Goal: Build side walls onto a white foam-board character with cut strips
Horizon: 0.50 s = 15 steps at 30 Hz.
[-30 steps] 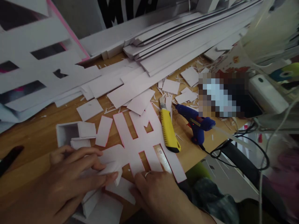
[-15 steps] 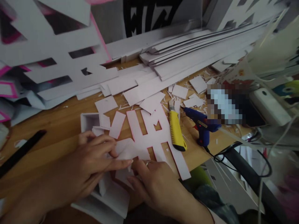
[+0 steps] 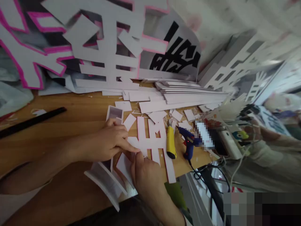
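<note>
A white foam-board character (image 3: 155, 142) with pink edges lies face up on the wooden table, partly beneath my hands. At its left, white upright board walls form open box shapes (image 3: 115, 112). My left hand (image 3: 115, 141) is closed over the character's left part, its index finger stretched to the right. That fingertip meets my right hand (image 3: 148, 169), whose fingers are curled and pinched at the character's lower left edge. What exactly lies between the fingertips is hidden. A yellow utility knife (image 3: 171, 142) rests on the character's right side. Beside it stands a blue glue gun (image 3: 189, 141).
Cut board pieces and shavings litter the table behind the character. Long white strips (image 3: 188, 97) are stacked further back. Large cut-out characters (image 3: 110, 47) lean behind. A black bar (image 3: 33, 122) lies left. Cables and a white power bank (image 3: 230, 144) are right, near another person's arm (image 3: 265, 138).
The view has tilted up and turned, showing more of the back and another person at the right. My hands keep nearly the same grip, fingertips together at the character's edge.
</note>
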Each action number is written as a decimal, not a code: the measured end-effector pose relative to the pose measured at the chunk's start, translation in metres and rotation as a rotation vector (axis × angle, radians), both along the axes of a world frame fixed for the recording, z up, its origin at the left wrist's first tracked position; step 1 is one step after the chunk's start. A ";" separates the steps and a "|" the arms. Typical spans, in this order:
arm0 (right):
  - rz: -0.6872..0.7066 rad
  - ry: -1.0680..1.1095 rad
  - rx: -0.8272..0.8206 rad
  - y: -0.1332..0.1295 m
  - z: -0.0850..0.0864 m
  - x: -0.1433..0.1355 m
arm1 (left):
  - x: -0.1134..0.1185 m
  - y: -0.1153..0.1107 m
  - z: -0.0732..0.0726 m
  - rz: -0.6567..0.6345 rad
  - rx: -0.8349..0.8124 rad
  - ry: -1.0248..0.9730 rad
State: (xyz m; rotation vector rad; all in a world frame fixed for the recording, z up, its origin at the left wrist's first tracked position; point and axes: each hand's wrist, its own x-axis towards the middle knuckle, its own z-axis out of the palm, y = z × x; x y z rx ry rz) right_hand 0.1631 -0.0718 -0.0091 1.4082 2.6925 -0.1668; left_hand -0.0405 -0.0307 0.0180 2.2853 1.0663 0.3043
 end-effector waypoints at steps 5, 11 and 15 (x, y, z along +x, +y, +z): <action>0.002 -0.146 0.035 0.000 0.002 -0.003 | 0.005 -0.002 -0.002 0.130 -0.025 -0.025; -0.018 -0.203 -0.037 0.002 0.003 -0.001 | 0.024 -0.009 -0.013 0.332 0.165 0.011; 0.000 -0.200 -0.009 0.002 0.000 0.003 | 0.027 -0.008 -0.018 0.363 0.182 -0.011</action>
